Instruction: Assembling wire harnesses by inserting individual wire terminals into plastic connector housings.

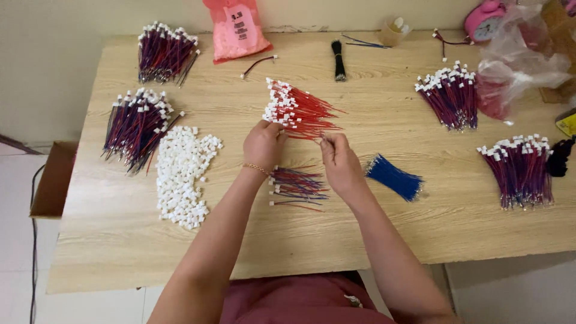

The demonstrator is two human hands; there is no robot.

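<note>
A pale wood-grain worktop (288, 234) fills most of the view, pushed against a cream wall (72, 15); a light tiled floor (18, 240) shows at the left, where a brown cardboard box (51, 180) sits just beside the worktop's edge.

Near the middle lies a fan of red wires (300, 111) tipped with white connectors. The left hand (263, 144) pinches the fan's near edge at the connector end, thumb and fingers closed on it. The right hand (339, 163) is just right of it, fingertips pressed together on a single thin wire at the fan's lower right edge; what exactly it grips is too fine to tell. Between and below the two hands lies a small loose bunch of red and blue wires (297, 187). Just right of the right hand rests a blue wire bundle (394, 177).

To the left a heap of white connectors (183, 174) spreads out, with two red and blue bundles beyond it, one near (137, 126) and one at the far corner (163, 53). Two more such bundles lie on the right, one far (451, 95) and one near (521, 168). Along the back edge stand a pink bag (237, 30), a black tie bundle (339, 60), a crumpled clear bag (519, 60) and a pink clock (485, 19).
</note>
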